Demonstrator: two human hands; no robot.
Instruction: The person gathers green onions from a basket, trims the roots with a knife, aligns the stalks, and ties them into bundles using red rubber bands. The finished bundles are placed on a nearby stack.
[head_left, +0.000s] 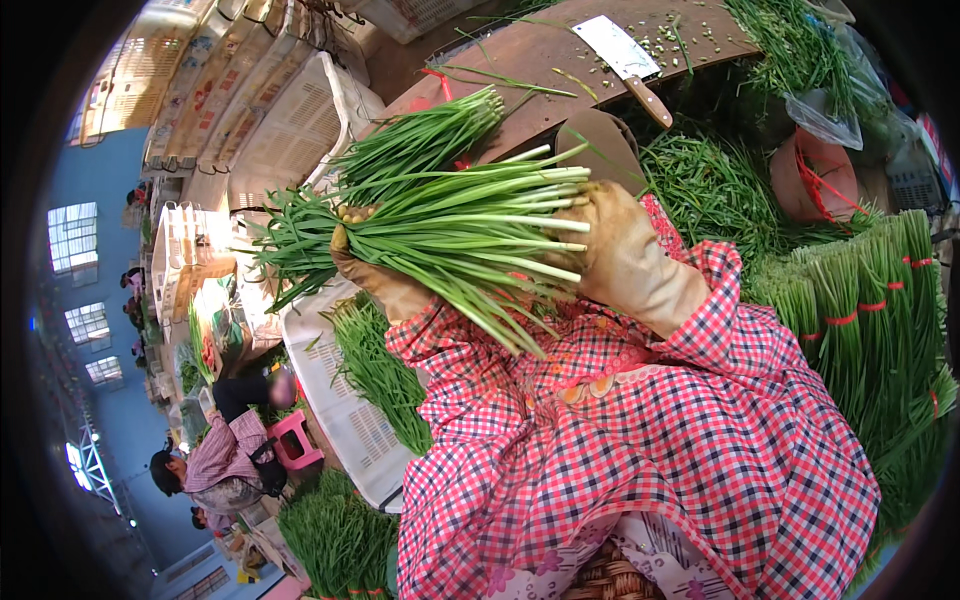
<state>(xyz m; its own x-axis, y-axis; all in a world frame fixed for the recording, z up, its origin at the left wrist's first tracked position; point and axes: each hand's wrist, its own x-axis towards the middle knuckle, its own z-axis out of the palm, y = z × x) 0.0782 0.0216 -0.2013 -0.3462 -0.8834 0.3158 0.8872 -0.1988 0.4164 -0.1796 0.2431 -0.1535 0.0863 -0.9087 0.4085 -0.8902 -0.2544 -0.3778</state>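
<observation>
My left hand (367, 259), in a stained tan glove, grips a loose bunch of garlic chives (465, 225) around its leafy part. The green leaves hang out past that hand to the left, and the pale stem ends fan out to the right. My right hand (619, 244), also gloved, is up against the pale ends; its fingers are mostly hidden behind the stems. Just beyond lies another chive bundle (424, 142), at the edge of a brown board (517, 64). On the board rests a cleaver (616, 46) with a wooden handle that sticks out over the near edge.
A white plastic crate (360, 427) holding chives stands to my left. Banded chive bundles (862, 300) are stacked at right, near a pink bucket (814, 176) and loose trimmings (705, 187). Tall crates (292, 112) rise at upper left. A seated person (225, 457) is farther left.
</observation>
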